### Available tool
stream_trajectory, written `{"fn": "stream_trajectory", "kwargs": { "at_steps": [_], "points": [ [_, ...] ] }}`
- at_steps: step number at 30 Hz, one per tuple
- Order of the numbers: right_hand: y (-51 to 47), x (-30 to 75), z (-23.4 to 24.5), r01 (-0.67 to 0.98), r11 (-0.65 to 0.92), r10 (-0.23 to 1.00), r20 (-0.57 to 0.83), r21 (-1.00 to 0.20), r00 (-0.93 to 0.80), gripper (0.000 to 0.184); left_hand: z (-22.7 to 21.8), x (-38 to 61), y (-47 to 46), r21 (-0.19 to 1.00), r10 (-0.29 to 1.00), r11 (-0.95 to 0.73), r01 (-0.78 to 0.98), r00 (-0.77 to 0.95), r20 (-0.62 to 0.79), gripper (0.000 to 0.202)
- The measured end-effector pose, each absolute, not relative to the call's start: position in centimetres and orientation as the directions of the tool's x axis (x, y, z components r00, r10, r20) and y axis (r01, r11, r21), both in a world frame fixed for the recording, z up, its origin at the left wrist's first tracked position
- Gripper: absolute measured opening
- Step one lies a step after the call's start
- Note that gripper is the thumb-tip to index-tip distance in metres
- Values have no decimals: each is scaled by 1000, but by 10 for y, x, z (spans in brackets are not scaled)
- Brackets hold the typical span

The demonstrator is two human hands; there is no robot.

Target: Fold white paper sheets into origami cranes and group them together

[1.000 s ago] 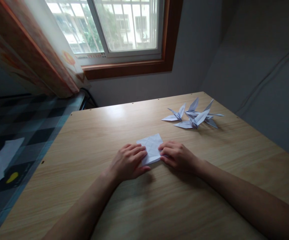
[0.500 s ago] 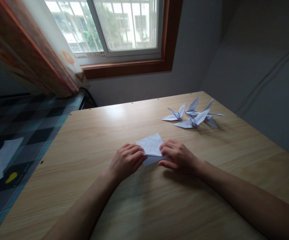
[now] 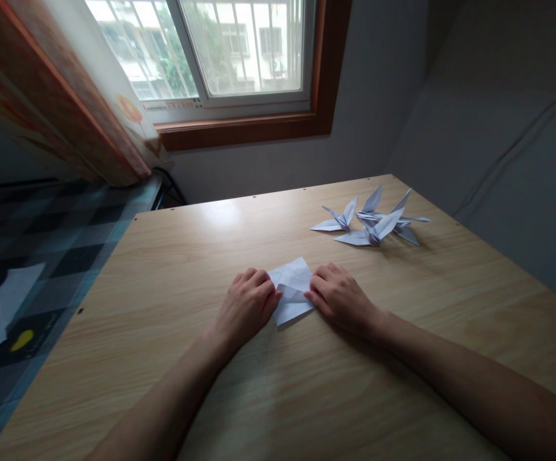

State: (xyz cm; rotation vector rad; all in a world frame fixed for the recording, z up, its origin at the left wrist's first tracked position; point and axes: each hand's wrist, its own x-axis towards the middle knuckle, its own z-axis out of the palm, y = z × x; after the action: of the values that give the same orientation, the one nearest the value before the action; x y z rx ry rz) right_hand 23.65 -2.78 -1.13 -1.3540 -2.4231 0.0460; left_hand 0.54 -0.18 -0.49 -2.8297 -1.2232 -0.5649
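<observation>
A small sheet of white paper [image 3: 293, 293], creased and partly folded, lies on the wooden table [image 3: 172, 269] between my hands. My left hand [image 3: 249, 299] grips its left edge, thumb and curled fingers closed on it. On the opposite side, my right hand [image 3: 339, 296] pinches the paper's right edge with thumb and fingers. A fold line runs across the paper's middle, with a flap standing slightly raised. My fingers cover both side edges.
Several folded paper cranes [image 3: 371, 224] stand grouped toward the table's far right corner. Left of the table, a checkered cloth [image 3: 90, 221] carries loose white paper [image 3: 4, 307]. Beyond the far edge are a window [image 3: 244, 51] and a curtain [image 3: 66, 89].
The paper's upper layer has opened a little, showing more of the lower part. My right thumb has moved up onto the paper's edge, and both hands now pinch its sides.
</observation>
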Motion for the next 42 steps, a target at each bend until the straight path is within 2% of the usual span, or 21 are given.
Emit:
{"fn": "stream_trajectory", "kwargs": {
  "at_steps": [6, 14, 17, 20, 23, 25, 29, 33, 37, 42],
  "points": [
    [-28, 232, -11, 851, 499, 855, 255, -166, -452, 20, -3, 11, -6, 107, 749, -640, 761, 588, 305, 27],
    [-25, 236, -11, 868, 461, 878, 236, -186, -416, 19, -2, 11, -7, -22, 728, -624, 781, 592, 346, 13],
    [-24, 242, -11, 846, 482, 868, 255, -230, -425, 18, 1, 9, -7, -62, 624, -715, 697, 676, 392, 9],
    [-24, 248, -11, 778, 579, 799, 358, -243, -483, 8, 4, 8, -7, -116, 458, -844, 524, 816, 353, 14],
    [-24, 252, -12, 732, 665, 691, 494, -148, -528, 24, 6, 6, -7, -138, 375, -891, 433, 872, 313, 16],
    [-22, 254, -15, 686, 723, 621, 515, -85, -591, 25, 6, 6, -8, -140, 365, -895, 423, 877, 313, 18],
    [-18, 255, -19, 572, 818, 537, 441, -64, -719, 27, 7, 7, -11, -121, 391, -889, 443, 868, 307, 19],
    [-17, 254, -16, 522, 848, 503, 447, -92, -739, 24, 11, 11, -16, -126, 448, -853, 506, 835, 320, 19],
    [-21, 250, -12, 493, 864, 482, 456, -104, -748, 19, 13, 16, -21, -141, 519, -806, 575, 800, 301, 34],
    [-31, 241, -10, 430, 881, 473, 413, -200, -778, 14, 7, 16, -20, -110, 612, -749, 654, 745, 266, 40]
  ]
}}
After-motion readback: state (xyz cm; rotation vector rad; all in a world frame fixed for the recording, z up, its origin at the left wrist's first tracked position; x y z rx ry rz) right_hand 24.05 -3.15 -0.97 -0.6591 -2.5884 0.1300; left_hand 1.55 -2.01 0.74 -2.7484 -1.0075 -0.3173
